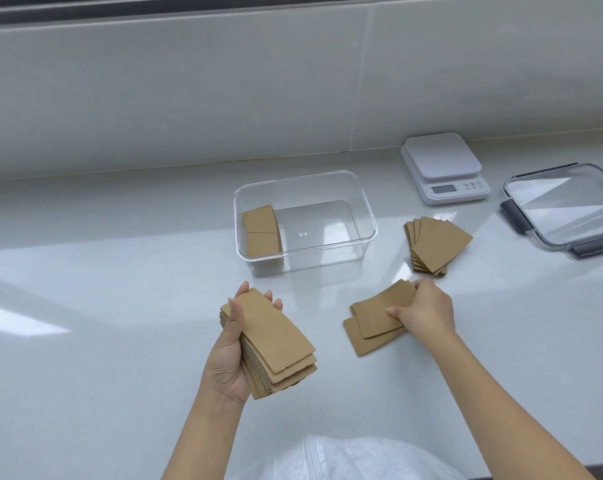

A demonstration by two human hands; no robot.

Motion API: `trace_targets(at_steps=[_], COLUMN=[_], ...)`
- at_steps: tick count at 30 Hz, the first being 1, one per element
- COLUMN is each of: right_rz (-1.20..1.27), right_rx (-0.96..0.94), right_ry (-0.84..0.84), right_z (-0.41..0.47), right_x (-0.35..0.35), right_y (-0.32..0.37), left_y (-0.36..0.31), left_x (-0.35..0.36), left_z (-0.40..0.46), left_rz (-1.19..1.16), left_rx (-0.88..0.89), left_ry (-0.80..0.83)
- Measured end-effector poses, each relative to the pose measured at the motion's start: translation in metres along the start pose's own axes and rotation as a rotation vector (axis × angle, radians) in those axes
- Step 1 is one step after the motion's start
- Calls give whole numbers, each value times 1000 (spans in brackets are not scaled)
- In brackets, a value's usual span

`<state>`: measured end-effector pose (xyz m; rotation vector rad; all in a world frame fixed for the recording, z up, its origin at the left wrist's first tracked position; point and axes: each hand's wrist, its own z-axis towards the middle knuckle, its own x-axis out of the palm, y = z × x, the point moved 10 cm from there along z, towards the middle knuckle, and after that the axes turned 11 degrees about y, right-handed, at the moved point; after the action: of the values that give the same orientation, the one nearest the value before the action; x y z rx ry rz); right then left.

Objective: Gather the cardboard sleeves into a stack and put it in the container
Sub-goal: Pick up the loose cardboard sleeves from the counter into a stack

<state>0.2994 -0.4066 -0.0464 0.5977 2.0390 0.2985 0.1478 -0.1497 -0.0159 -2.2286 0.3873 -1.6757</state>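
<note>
on the pale countertop (120, 341), the left hand (224, 355) clasps a sleeve stack (276, 344) while the right hand (424, 311) pinches loose sleeves (372, 322); gathering is midway, and next they need laying square onto the stack

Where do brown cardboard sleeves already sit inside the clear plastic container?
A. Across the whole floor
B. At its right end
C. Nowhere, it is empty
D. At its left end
D: the brown cardboard sleeves stand against the left wall of the clear plastic container; the rest of its floor is bare.

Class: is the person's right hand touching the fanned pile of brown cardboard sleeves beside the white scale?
Apart. The head view shows bare countertop between the right hand and the fanned pile.
</note>
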Motion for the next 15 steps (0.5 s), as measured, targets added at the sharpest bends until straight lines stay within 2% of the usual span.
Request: trace_targets(at_steps=[9,13,15], right_rz=[-145,70,328], right_rx=[-10,-48,-49], right_ry=[-82,20,85], right_z=[-26,-26,-26], right_x=[7,16,21], right_y=[12,4,-5], left_y=[-9,-14,-16], left_x=[-4,-3,-3], left_z=[-3,-6,-9], left_rz=[-5,-9,-17], left_rx=[25,35,31], left_ry=[-12,-5,6])
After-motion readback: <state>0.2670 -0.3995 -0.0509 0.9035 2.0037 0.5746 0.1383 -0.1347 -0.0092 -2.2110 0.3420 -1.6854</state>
